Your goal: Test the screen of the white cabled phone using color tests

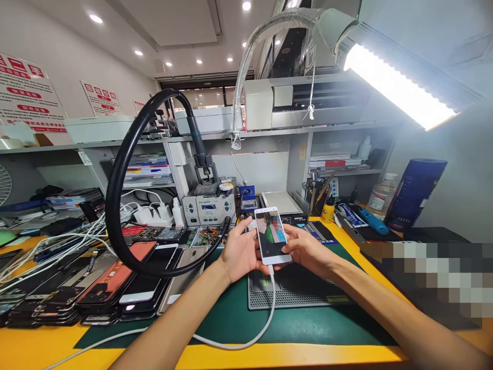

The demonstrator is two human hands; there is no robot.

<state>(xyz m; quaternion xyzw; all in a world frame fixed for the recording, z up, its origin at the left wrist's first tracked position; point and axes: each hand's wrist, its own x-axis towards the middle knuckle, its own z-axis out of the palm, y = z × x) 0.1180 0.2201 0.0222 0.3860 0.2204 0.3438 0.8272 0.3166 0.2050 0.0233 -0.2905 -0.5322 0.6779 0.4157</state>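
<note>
A white smartphone (271, 234) is held upright above the bench, its screen lit with a picture. My left hand (239, 249) supports it from the left, with the thumb raised by the edge and fingers behind. My right hand (306, 245) grips its right side, the thumb over the lower right of the screen. From the phone's bottom end a white charging cable (265, 329) loops down across the green mat (215, 324) and off to the left. Beneath the hands lies a grey perforated pad (292, 295).
Stacks of phones (142, 282) fill the left side, crossed by a thick black hose (115, 205) from a soldering station (210, 209). A bright lamp (400, 85) hangs at upper right. Bottles, including a yellow one (327, 210), and a blue roll (416, 192) stand at right.
</note>
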